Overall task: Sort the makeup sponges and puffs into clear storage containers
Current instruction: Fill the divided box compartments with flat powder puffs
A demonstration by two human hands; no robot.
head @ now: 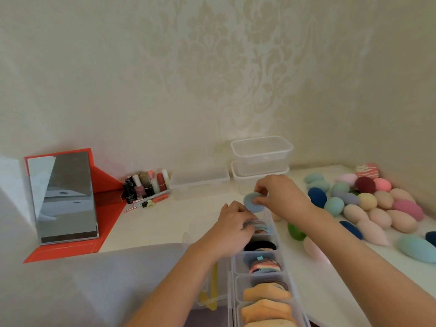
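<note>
At the far left a mirror (63, 197) stands tilted in a red folding case (103, 201), close to the white table's (165, 223) left edge; just right of it sits a cluster of nail-polish bottles and lipsticks (146, 185), with bare tabletop open in front. Next comes a low clear lidded box (199, 179), then two clear tubs (262, 156) stacked against the wall. The left hand (232, 226) has its fingers curled and pressed onto round puffs standing on edge in the far compartment of a long clear divided organiser (259, 274); nearer compartments hold a black puff, mixed pink and blue puffs, and orange-tan puffs packed edge-up. The right hand (279, 194) pinches a flat, round, dusty-blue puff (252, 202) between thumb and fingertips, held upright just above that far compartment, not touching the organiser. To the right lies a loose heap of egg-shaped sponges (377, 206) in peach, pink, teal, navy, maroon and green, spreading toward the table's right edge; a strip of clear tabletop separates heap from organiser.
</note>
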